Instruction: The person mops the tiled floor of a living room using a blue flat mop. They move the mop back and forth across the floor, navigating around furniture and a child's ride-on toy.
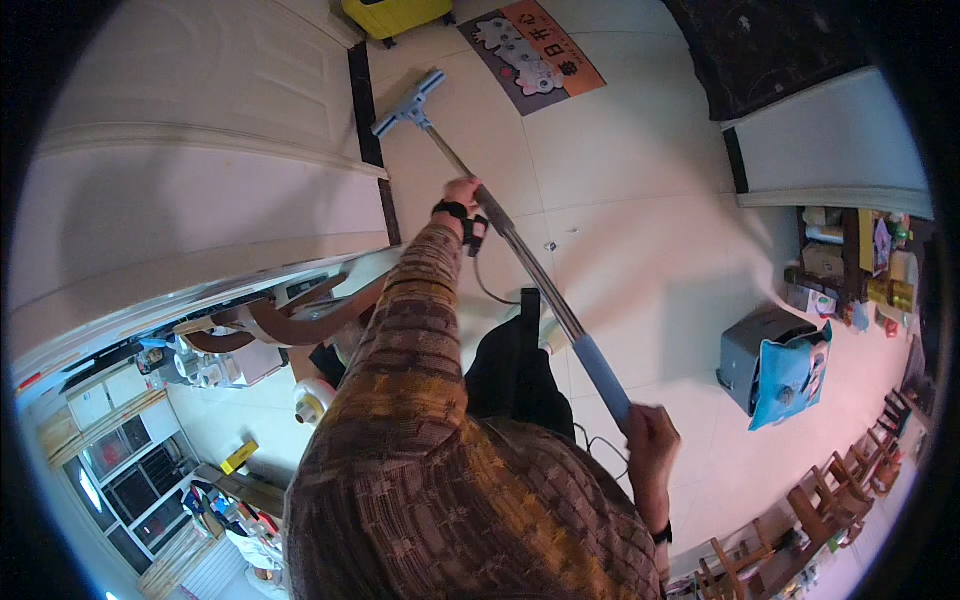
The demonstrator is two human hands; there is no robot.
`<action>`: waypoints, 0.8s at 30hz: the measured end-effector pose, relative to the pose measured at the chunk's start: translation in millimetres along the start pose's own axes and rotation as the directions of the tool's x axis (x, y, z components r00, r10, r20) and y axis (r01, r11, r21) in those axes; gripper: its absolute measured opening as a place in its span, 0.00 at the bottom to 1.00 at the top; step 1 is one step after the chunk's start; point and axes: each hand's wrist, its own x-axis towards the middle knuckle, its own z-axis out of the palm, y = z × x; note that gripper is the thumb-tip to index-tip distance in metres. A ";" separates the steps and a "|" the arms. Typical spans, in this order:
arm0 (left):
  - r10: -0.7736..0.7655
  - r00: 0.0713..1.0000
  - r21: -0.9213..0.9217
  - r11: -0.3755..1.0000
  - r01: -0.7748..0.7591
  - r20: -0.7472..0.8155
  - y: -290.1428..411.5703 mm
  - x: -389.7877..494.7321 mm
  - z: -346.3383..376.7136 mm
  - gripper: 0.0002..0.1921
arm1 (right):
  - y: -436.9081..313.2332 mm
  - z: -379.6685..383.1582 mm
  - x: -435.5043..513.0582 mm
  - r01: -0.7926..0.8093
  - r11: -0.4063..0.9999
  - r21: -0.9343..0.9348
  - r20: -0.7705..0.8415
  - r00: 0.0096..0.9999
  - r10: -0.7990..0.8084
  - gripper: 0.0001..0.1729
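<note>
A long-handled mop (544, 281) with a metal pole runs diagonally across the view. Its narrow blue-grey head (410, 105) is on the tiled floor at the upper left, close to the dark baseboard. My left hand (463, 193) grips the upper grey sleeve of the pole, with a black strap around the wrist. Lower right, my right hand (652, 435) is closed around the blue grip at the pole's end. The fingers of both hands are partly hidden by the pole or blurred.
A doormat (532, 56) lies beyond the mop head, near a yellow suitcase (397, 15). At right stands a grey bin (757, 352) with a blue packet (791, 379) against it. Wooden chairs (821, 502) line the lower right. A curved wooden armrest (315, 319) is at left.
</note>
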 end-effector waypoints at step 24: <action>-0.145 0.292 -0.168 0.552 0.817 0.945 78.9 -351.0 265.0 0.07 | -73.7 -257.0 -233.2 -0.608 0.774 -0.178 -0.684 0.641 0.347 0.08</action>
